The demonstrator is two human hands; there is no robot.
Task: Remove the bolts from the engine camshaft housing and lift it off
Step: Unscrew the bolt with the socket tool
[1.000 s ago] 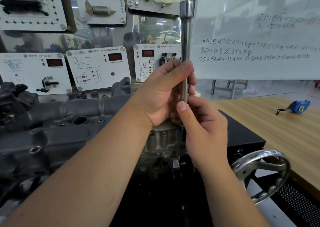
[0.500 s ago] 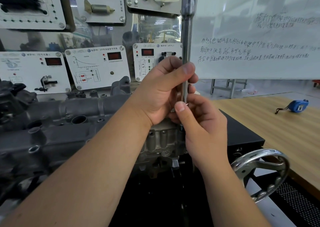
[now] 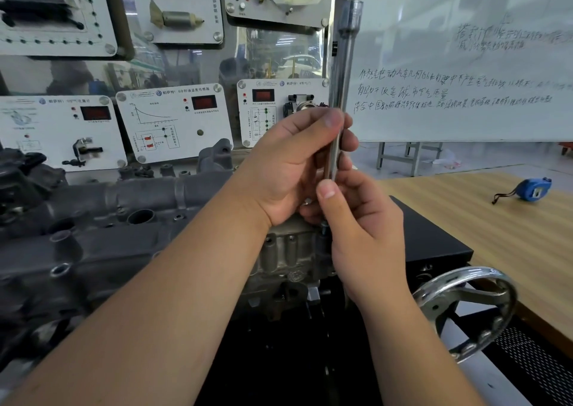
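Observation:
A long steel socket extension bar [image 3: 344, 74] stands upright over the right end of the dark grey camshaft housing [image 3: 102, 219]. My left hand [image 3: 291, 167] is wrapped round the middle of the bar, fingers curled over its far side. My right hand [image 3: 362, 235] grips the bar just below, thumb pointing up along the shaft. The bar's lower end and the bolt under it are hidden behind my hands. The lighter metal end of the engine [image 3: 288, 260] shows beneath my wrists.
A chrome handwheel [image 3: 465, 309] juts out at the lower right beside a black box [image 3: 434, 238]. A wooden table [image 3: 496, 235] carries a blue tape measure [image 3: 530, 188]. Sensor display panels [image 3: 173, 120] and a whiteboard [image 3: 465, 64] stand behind the engine.
The bar's top sits slightly lower in view and leans a little right. My left fingers have shifted their hold on the shaft; both hands stay in place.

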